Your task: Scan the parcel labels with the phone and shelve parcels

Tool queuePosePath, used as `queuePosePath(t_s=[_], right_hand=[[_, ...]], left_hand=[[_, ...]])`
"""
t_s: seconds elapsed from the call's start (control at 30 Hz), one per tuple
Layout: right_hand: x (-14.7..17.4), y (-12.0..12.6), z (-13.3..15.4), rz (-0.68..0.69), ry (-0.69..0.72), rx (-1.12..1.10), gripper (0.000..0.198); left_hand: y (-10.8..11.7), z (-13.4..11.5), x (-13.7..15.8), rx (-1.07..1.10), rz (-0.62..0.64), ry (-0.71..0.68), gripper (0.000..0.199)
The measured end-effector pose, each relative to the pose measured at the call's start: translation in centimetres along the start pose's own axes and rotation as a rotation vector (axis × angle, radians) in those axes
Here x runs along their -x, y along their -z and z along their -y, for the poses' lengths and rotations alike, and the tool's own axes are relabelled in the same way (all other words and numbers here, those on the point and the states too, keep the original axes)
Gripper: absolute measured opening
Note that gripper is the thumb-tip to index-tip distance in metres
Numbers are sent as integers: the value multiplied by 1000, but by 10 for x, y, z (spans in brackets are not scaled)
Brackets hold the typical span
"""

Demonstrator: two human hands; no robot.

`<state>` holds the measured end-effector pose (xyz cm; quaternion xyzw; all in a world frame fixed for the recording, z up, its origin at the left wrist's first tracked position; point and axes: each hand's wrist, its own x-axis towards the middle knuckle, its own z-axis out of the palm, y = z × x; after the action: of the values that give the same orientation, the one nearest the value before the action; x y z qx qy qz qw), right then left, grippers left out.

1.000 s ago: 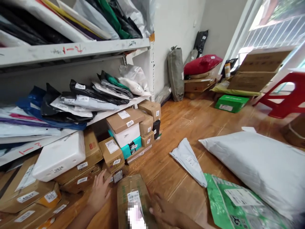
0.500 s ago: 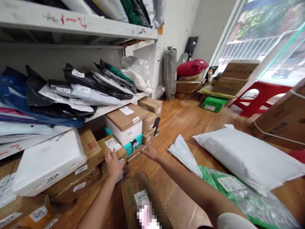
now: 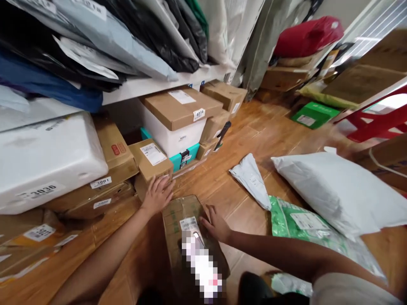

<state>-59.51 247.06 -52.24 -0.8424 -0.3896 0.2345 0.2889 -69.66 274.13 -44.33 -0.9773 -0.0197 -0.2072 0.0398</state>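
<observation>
A brown cardboard box (image 3: 173, 220) with a white shipping label (image 3: 188, 223) lies on the floor before me. On top of it is a slim light thing (image 3: 203, 271), pixelated beyond recognition. My right hand (image 3: 218, 224) hovers at the box's right side, fingers apart, close to the label and the pixelated thing. My left hand (image 3: 159, 195) has its fingers spread and holds nothing. It is between that box and a smaller labelled carton (image 3: 149, 163) by the shelf; whether it touches either, I cannot tell.
Under the shelf (image 3: 140, 87) stand a white foam box (image 3: 57, 165), a teal box (image 3: 187, 159) and several stacked cartons. Bagged parcels fill the shelf. On the wooden floor to the right lie a grey mailer (image 3: 252, 180), a large white mailer (image 3: 333, 190) and a green plastic parcel (image 3: 282, 218).
My view has tilted down and closer. My right hand has come back from near the stacked cartons to the box before me. My left hand has left the labelled carton's top and moved toward that box.
</observation>
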Motion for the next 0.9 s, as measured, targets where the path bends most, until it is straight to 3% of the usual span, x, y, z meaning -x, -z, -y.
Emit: queuePosePath(t_s=[0.07,0.17,0.27,0.4,0.67,0.8,0.9], right_hand=[[7,-5,9,90,4,25,90],[21,-17,34,332,91,246,138],[29,-26,55,433,160,469,148],[35,-26,57,436,175,481,150],[78,-47,44,505,264,564,146],[70,-59,41,468,404,513,142],[50,-53,31,488,450,388,144]], left_hand=[[-9,-16,29,98,115,56,47],[-33,-28,74,217,280,297,56],[-58,-27,95,275,351,528,68],[-76,-22,74,303,339,714,73],[-80,-42,5,408,189,519,32],[-83,-49,-3,428,165,468,26],[-90,-51,2,406,164,422,27]])
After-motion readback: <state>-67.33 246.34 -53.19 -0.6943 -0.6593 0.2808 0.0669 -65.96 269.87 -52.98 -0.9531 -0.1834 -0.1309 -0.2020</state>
